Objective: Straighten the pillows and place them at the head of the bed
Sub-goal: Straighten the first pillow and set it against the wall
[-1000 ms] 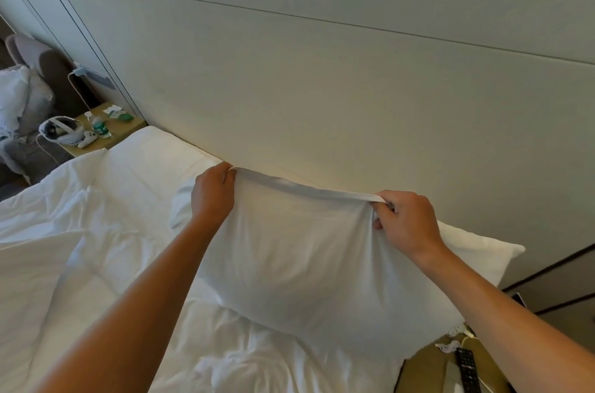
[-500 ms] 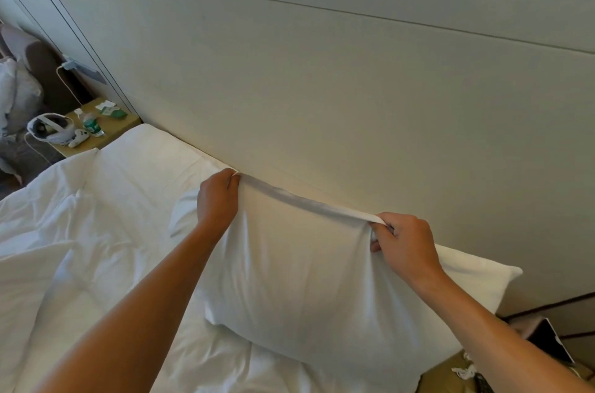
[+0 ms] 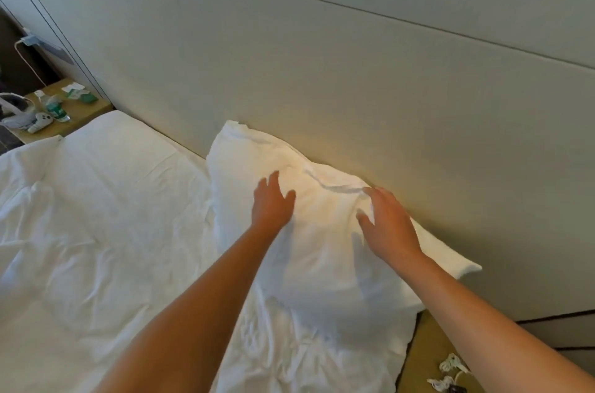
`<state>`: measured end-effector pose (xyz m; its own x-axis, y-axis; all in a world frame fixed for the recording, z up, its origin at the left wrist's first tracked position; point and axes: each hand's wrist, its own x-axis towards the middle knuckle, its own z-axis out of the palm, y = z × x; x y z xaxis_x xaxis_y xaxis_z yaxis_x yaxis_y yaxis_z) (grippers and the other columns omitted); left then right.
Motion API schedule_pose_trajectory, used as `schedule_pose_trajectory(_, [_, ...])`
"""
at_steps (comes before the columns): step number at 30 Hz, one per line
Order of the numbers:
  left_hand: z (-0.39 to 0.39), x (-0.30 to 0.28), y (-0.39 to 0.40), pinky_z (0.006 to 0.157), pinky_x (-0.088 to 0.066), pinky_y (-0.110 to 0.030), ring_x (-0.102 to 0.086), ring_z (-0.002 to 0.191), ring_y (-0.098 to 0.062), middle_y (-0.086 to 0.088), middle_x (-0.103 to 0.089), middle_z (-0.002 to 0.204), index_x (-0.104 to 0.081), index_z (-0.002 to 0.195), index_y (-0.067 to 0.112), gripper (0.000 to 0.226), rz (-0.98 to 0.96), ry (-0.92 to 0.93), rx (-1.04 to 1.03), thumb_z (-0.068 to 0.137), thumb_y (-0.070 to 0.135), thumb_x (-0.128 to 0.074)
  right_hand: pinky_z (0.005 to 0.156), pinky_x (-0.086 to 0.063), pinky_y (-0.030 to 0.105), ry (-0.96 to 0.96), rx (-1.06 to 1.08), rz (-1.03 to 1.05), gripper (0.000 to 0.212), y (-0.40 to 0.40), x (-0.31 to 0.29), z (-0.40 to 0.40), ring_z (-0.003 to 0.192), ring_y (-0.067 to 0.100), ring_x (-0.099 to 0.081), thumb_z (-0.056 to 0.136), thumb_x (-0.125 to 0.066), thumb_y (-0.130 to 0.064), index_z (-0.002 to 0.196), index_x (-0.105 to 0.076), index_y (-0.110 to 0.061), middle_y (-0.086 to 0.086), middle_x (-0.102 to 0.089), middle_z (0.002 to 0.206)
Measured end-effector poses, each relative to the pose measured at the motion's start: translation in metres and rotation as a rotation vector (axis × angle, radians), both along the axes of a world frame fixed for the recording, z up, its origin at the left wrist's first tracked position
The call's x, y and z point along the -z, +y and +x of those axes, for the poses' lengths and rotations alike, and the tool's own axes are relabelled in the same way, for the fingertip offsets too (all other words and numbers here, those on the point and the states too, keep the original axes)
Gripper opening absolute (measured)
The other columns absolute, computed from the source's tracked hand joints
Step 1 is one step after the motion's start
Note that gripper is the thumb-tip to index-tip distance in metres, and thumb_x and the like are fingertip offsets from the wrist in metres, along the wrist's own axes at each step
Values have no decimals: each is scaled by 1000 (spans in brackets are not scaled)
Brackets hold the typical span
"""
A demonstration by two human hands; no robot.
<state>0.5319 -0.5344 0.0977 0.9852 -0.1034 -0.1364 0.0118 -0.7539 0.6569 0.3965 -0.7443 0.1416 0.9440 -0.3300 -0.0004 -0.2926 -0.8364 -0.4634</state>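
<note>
Nearest, at 6 o'clock, two bare forearms reach over the rumpled white bed sheet (image 3: 106,231), and at the right a tan wooden desk (image 3: 421,357) carries a tangled white cord (image 3: 450,367). Both the left hand (image 3: 271,204) and right hand (image 3: 388,222) are spread, fingers apart and grasping nothing, over the plump white fabric pillow (image 3: 309,251). That pillow leans against the grey padded headboard (image 3: 322,86) toward 1 o'clock; far off at 10 o'clock another desk (image 3: 82,109) bears small green and white items.
</note>
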Motion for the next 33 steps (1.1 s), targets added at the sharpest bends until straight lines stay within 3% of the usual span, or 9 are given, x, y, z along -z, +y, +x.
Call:
schedule_pose_trajectory(5, [-39, 46, -18, 121, -30, -44, -31, 149, -32, -13, -28, 164, -28, 159, 23, 71, 17, 236, 95, 99, 45, -55, 116, -40, 44, 88, -31, -109, 63, -20, 33, 3, 143, 29, -44, 97, -63, -43, 153, -41, -23, 4, -46, 155])
schedule_pose_trajectory(9, [-47, 58, -22, 123, -27, -45, -19, 156, -29, -9, -14, 170, -27, 160, 26, 71, 30, 247, 105, 99, 48, -55, 108, -45, 45, 159, -28, -165, 69, -42, 56, 8, 133, 29, -51, 94, -57, -61, 146, -41, -19, 5, -56, 142])
schedule_pose_trajectory(13, [-54, 67, -22, 122, -29, -45, -18, 156, -28, -7, -11, 171, -27, 160, 28, 71, 33, 213, 98, 98, 47, -57, 95, -53, 46, 206, -1, -39, 75, -48, 78, 13, 124, 34, -59, 95, -50, -68, 152, -31, -22, 8, -57, 142])
schedule_pose_trajectory(17, [-65, 75, -15, 120, -31, -45, -21, 155, -28, -6, -13, 171, -26, 160, 31, 71, 61, 218, 80, 98, 48, -57, 69, -47, 39, 200, -84, -54, 47, -38, 100, 13, 98, 34, -67, 103, -45, -58, 135, -47, -23, 7, -71, 114])
schedule_pose_trajectory(22, [-86, 71, 3, 121, -29, -45, -19, 156, -28, -7, -12, 171, -19, 161, 32, 78, 81, 261, -13, 96, 51, -58, 67, -52, 46, 45, -196, 143, 18, -9, 90, 14, 79, 38, -63, 103, -56, -34, 111, -65, -21, 10, -71, 83])
schedule_pose_trajectory(25, [-103, 61, 25, 121, -29, -44, -22, 155, -28, -8, -17, 170, -17, 162, 31, 82, 56, 259, -64, 95, 51, -60, 60, -46, 40, -61, -277, 300, 11, 16, 74, 10, 66, 31, -57, 103, -59, -27, 99, -66, -20, 5, -66, 70])
schedule_pose_trajectory(28, [-121, 45, 49, 120, -32, -42, -31, 151, -27, -7, -23, 168, -17, 162, 31, 86, 9, 240, -104, 93, 53, -63, 54, -34, 32, -140, -328, 400, 28, 45, 59, 6, 56, 20, -47, 105, -58, -27, 78, -52, -21, -5, -52, 59])
schedule_pose_trajectory(33, [-144, 18, 77, 117, -38, -44, -33, 150, -27, -7, -22, 168, -4, 163, 34, 105, -77, 217, -151, 86, 61, -68, 55, -38, 28, -253, -444, 465, 25, 95, 24, 11, 61, 18, -54, 104, -58, -22, 83, -63, -11, -1, -59, 65])
